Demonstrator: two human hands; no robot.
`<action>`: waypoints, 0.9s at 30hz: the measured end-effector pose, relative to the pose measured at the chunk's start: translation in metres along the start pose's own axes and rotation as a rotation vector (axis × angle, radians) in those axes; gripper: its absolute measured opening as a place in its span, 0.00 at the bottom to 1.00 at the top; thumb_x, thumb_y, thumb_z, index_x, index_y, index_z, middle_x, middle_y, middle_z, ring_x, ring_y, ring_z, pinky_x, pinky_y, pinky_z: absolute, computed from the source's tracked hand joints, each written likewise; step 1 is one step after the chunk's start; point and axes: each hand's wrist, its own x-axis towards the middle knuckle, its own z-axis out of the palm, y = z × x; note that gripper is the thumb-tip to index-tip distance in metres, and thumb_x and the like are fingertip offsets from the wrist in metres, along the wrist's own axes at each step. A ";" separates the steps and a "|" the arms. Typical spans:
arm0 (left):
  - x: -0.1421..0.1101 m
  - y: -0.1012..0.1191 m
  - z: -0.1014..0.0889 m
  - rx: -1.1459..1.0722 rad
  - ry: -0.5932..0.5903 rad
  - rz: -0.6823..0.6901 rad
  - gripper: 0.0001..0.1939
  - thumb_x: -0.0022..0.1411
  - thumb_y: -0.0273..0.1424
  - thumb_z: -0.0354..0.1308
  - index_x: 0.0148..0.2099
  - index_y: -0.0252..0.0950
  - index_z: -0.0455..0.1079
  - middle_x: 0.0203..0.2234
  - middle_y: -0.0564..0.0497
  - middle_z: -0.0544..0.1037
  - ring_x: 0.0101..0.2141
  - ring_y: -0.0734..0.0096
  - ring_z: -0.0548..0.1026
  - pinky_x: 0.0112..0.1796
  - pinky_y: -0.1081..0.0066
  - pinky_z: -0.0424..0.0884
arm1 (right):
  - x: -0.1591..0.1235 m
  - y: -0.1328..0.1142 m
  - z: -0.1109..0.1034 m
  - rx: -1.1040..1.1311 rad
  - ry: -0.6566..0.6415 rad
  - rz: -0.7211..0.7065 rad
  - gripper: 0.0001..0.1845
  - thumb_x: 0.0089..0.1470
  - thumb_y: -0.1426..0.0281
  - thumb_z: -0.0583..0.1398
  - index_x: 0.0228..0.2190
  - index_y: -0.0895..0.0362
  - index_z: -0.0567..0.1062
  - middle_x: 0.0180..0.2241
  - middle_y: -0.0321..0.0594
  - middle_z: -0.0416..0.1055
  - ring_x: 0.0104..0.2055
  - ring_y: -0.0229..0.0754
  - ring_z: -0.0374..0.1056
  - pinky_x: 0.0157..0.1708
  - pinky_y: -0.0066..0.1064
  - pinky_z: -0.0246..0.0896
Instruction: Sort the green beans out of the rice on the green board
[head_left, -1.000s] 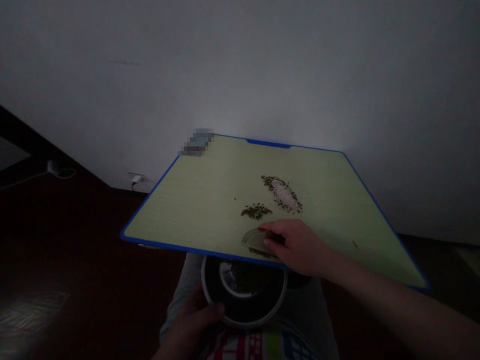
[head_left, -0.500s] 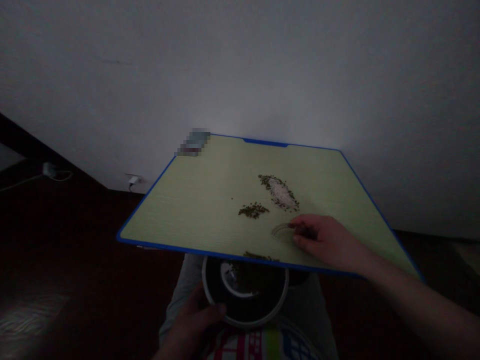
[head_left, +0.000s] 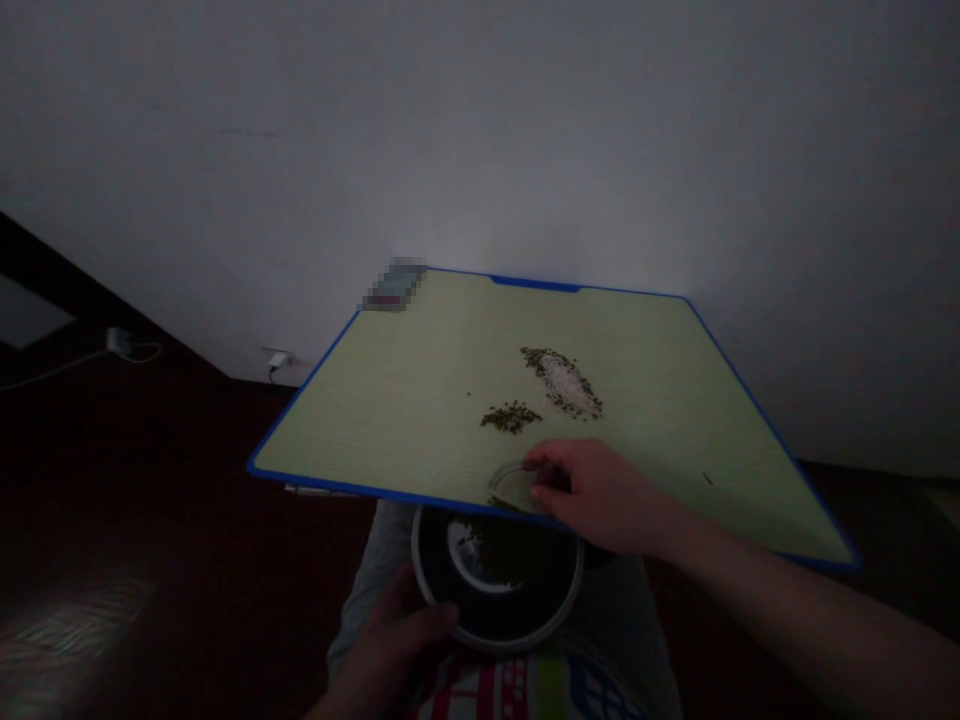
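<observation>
My right hand (head_left: 600,492) is closed on a clear, curved-rimmed object (head_left: 506,479), perhaps a lid or small dish, low over the front of the table. Its full shape is hidden by my fingers. Some small green beans (head_left: 501,503) lie by it at the table's edge. My left hand (head_left: 399,628) grips the near-left rim of a dark-walled bowl (head_left: 480,618) on my lap, its thumb over the rim. Green beans (head_left: 506,550) cover part of the bowl's shiny bottom. Farther back are a small pile of green beans (head_left: 511,417) and a heap of white grains (head_left: 566,385) ringed with beans.
The pale table (head_left: 405,390) has a blue edge and stands against a wall (head_left: 480,140). A blurred-out flat item (head_left: 394,286) lies at its back left corner. A plug (head_left: 278,360) sits in the wall at left. A thin dark bit (head_left: 707,479) lies on the right.
My right hand has moved left and toward me with the clear object, to the beans at the table's front edge. My left hand stays on the bowl.
</observation>
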 end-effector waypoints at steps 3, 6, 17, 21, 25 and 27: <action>0.000 -0.001 -0.002 0.005 0.004 0.004 0.33 0.43 0.21 0.69 0.54 0.35 0.68 0.45 0.39 0.82 0.47 0.47 0.78 0.48 0.54 0.73 | 0.005 0.000 0.000 0.015 -0.032 -0.031 0.10 0.49 0.75 0.60 0.36 0.57 0.77 0.29 0.38 0.77 0.29 0.38 0.70 0.29 0.29 0.60; 0.001 -0.001 -0.001 0.020 -0.013 -0.004 0.33 0.43 0.22 0.69 0.54 0.36 0.68 0.47 0.39 0.81 0.47 0.47 0.78 0.48 0.54 0.73 | 0.008 0.004 0.001 0.063 -0.062 -0.022 0.11 0.49 0.75 0.60 0.37 0.58 0.77 0.30 0.39 0.77 0.28 0.37 0.70 0.29 0.29 0.61; 0.002 -0.003 -0.001 0.013 -0.007 0.014 0.29 0.42 0.22 0.70 0.50 0.35 0.72 0.43 0.39 0.83 0.45 0.43 0.78 0.46 0.54 0.73 | 0.010 0.010 -0.009 0.015 -0.050 -0.059 0.13 0.50 0.74 0.60 0.39 0.57 0.78 0.31 0.38 0.78 0.30 0.39 0.71 0.31 0.30 0.63; 0.002 -0.001 0.000 0.009 0.030 0.005 0.33 0.41 0.21 0.70 0.52 0.36 0.70 0.45 0.39 0.82 0.44 0.45 0.79 0.46 0.54 0.74 | 0.017 0.001 -0.003 -0.005 -0.107 -0.114 0.14 0.49 0.74 0.60 0.39 0.57 0.78 0.31 0.39 0.78 0.30 0.39 0.71 0.31 0.30 0.63; 0.002 0.001 0.000 0.061 0.021 -0.016 0.33 0.42 0.22 0.70 0.53 0.34 0.69 0.46 0.37 0.81 0.44 0.46 0.79 0.44 0.56 0.75 | 0.021 0.000 -0.001 0.013 -0.132 -0.127 0.14 0.48 0.75 0.60 0.39 0.58 0.78 0.32 0.39 0.78 0.32 0.39 0.72 0.33 0.30 0.64; 0.001 0.003 0.000 0.068 0.026 -0.016 0.33 0.42 0.23 0.70 0.53 0.34 0.69 0.45 0.37 0.82 0.44 0.46 0.79 0.43 0.57 0.76 | 0.021 0.002 -0.002 0.033 -0.140 -0.119 0.14 0.48 0.75 0.60 0.39 0.58 0.78 0.33 0.40 0.78 0.32 0.40 0.72 0.33 0.30 0.65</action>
